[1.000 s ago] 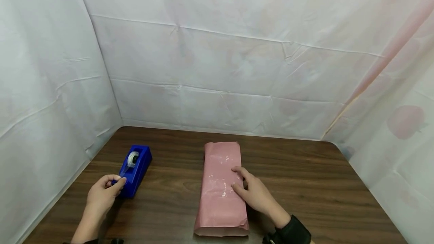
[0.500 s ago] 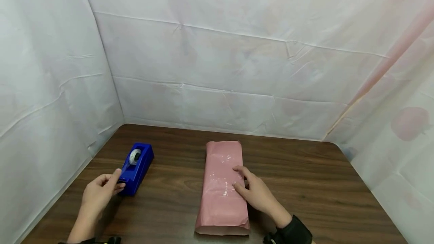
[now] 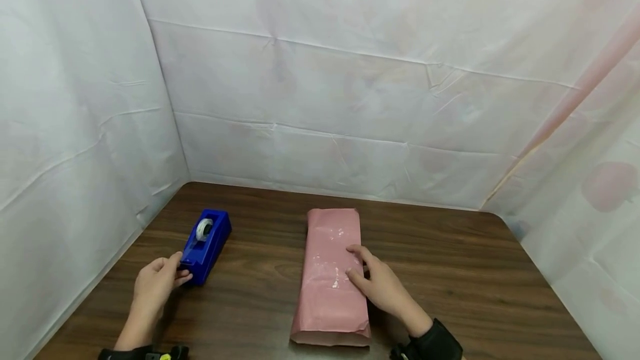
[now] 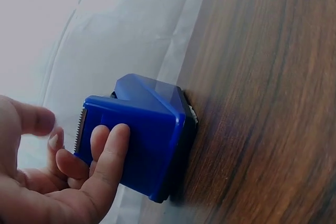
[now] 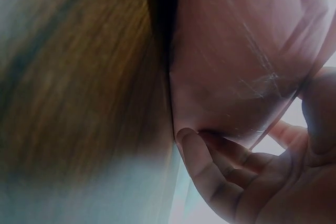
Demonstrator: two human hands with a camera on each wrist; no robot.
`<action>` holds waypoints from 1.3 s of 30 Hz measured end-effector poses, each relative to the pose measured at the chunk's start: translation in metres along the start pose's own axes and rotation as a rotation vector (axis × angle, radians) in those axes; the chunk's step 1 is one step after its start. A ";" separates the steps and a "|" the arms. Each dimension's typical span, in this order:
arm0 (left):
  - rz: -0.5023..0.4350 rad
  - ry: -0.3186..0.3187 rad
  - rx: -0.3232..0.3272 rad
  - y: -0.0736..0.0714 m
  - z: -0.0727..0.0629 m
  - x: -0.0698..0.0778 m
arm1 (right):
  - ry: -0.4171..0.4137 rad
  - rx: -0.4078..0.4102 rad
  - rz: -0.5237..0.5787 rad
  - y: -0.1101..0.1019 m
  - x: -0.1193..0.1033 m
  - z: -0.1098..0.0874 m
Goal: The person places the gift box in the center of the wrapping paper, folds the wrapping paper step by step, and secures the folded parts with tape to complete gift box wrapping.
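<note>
A blue tape dispenser (image 3: 206, 249) with a white roll of tape (image 3: 204, 229) stands on the left of the table. My left hand (image 3: 156, 285) is at its front end, thumb and index finger pinching close by the serrated cutter (image 4: 80, 130); the clear tape barely shows between them. Other fingers of that hand lie against the dispenser's blue front face. A long pink paper package (image 3: 330, 271) with shiny clear tape on top lies in the middle. My right hand (image 3: 382, 288) rests on its right edge, fingers loosely bent, some touching its side.
The brown wood-grain table (image 3: 450, 271) extends around both things. Pale sheeting (image 3: 320, 82) hangs behind the table and on both sides, close to the left edge. Black bands (image 3: 432, 343) circle both wrists.
The left thumb and index finger have shifted at the cutter end, and other fingers now reach beneath it to the dispenser's front. The right hand stays on the package.
</note>
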State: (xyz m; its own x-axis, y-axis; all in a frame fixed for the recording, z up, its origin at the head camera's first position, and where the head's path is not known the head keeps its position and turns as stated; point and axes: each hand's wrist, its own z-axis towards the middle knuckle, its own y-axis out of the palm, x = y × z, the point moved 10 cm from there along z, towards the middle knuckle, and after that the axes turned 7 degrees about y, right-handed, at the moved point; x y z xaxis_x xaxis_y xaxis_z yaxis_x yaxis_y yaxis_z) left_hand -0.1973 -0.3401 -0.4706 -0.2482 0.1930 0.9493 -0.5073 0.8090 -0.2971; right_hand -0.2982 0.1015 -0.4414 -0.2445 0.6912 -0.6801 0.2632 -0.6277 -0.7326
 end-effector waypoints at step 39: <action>0.098 -0.109 -0.112 0.000 0.005 -0.023 | 0.002 0.010 -0.015 0.000 0.002 0.001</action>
State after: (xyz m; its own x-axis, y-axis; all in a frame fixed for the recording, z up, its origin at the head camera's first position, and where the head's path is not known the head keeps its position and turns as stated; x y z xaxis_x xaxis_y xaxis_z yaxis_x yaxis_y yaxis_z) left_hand -0.1960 -0.3475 -0.4926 -0.3829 0.2171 0.8979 -0.3825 0.8475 -0.3680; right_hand -0.2997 0.1019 -0.4426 -0.2463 0.7012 -0.6690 0.2498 -0.6211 -0.7429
